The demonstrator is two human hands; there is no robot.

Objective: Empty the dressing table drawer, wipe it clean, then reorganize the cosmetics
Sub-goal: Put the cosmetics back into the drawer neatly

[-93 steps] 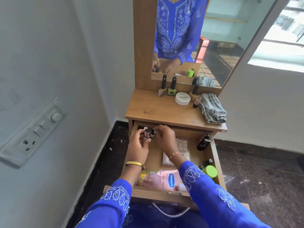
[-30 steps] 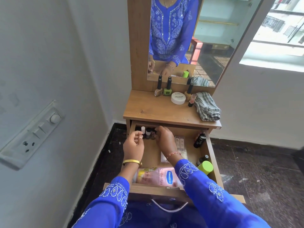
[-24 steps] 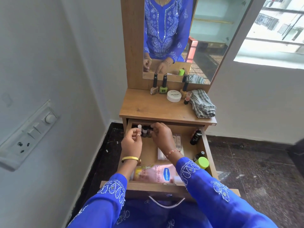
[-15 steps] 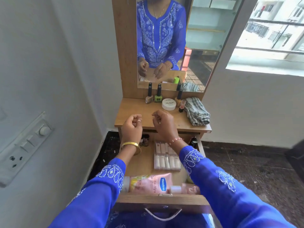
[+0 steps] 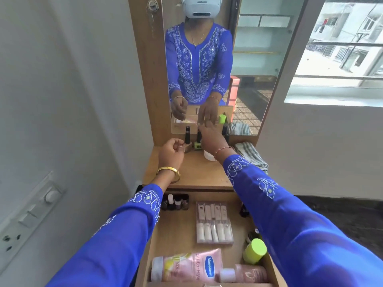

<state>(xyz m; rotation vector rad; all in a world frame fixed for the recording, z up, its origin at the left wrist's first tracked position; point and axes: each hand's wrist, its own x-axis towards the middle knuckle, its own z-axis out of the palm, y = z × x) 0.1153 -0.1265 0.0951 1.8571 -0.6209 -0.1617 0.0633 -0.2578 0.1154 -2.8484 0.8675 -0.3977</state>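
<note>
Left hand [image 5: 171, 152], frame centre, is curled into a loose fist holding nothing visible. Right hand [image 5: 211, 135] reaches with relaxed fingers toward the bottles [image 5: 187, 139] below the mirror [image 5: 248, 59]; any grip is hidden. Open drawer [image 5: 178, 230], bottom centre, holds small bottles [image 5: 175, 201], a clear case [image 5: 213, 222], a pink tube [image 5: 186, 266] reading "Vaseline" and a green-capped bottle [image 5: 254, 250].

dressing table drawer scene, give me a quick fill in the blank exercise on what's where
1. The clear case of small white tubes lies in the open ____.
2. The striped cloth lies on the tabletop, to the ____ of the white jar.
3. The cap of the bottle by the drawer's right wall is ____.
4. The bangle on the left wrist is ____ in colour.

Missing words: drawer; right; green; gold
</note>
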